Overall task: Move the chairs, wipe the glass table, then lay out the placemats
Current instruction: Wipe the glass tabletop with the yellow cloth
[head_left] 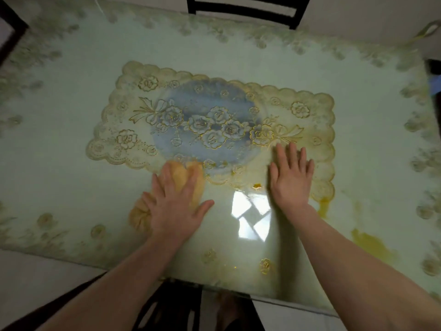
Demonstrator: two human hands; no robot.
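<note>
The left hand [176, 211] and right hand [292, 180] lie flat by the near edge of the glass table [71, 103].
The left, fingers spread, presses an orange cloth [179, 174]; the right rests open on the near edge of the placemat [214, 120], mid-table.

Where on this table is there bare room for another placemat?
Bare table lies left of the placemat and right of it. The near middle is crowded: left hand on the cloth, right hand on the placemat.
</note>
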